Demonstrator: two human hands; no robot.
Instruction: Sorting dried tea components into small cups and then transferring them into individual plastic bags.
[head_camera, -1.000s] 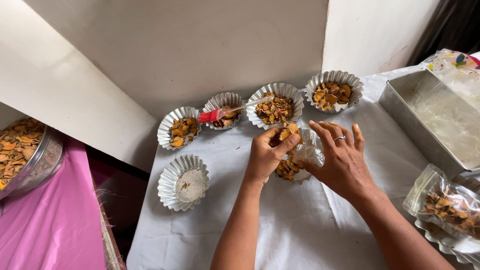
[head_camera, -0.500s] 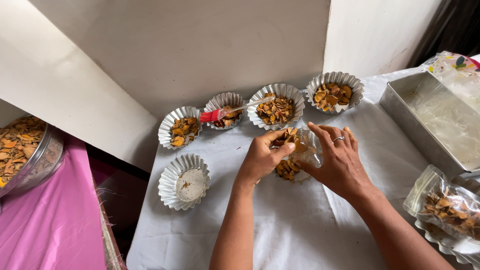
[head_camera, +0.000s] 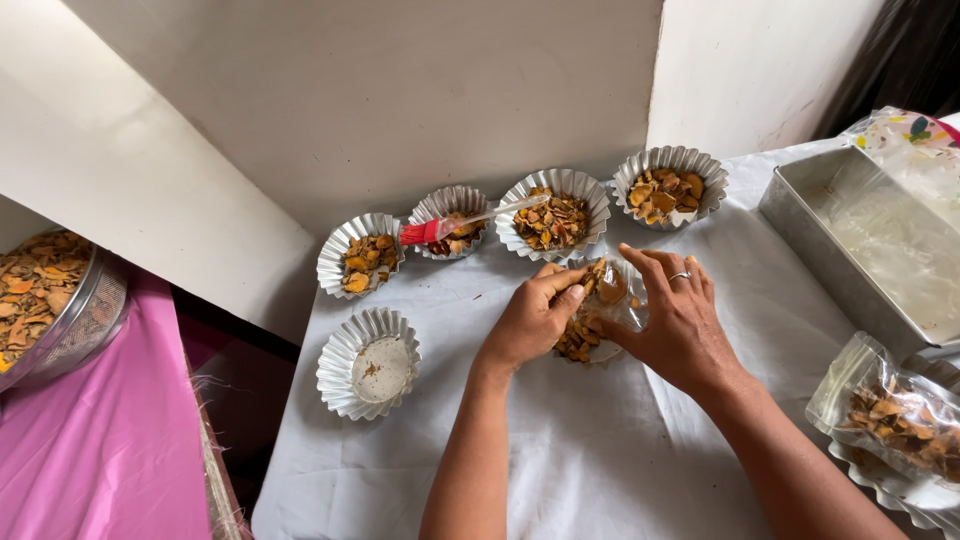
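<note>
We are pinching orange chips (head_camera: 600, 283) with our left hand (head_camera: 530, 320), just over the fluted foil cup (head_camera: 590, 348) lying mid-cloth below the row of filled cups (head_camera: 555, 212). Our right hand (head_camera: 680, 325) is cupping that cup's far side, fingers curled around its clear wrapper (head_camera: 625, 300).

A small clear plastic bag (head_camera: 612, 292) with orange-brown chips inside sits in the middle of the white cloth. The left hand (head_camera: 528, 322) pinches its near-left side and the right hand (head_camera: 676, 322) holds its right side. Another clear plastic bag (head_camera: 890, 420), filled with the same orange-brown chips, lies at the right edge on top of shiny fluted metal cups. A crinkly clear plastic wrapper with colourful spots (head_camera: 898, 133) sits at the top right corner, just behind the long metal tin.
</note>
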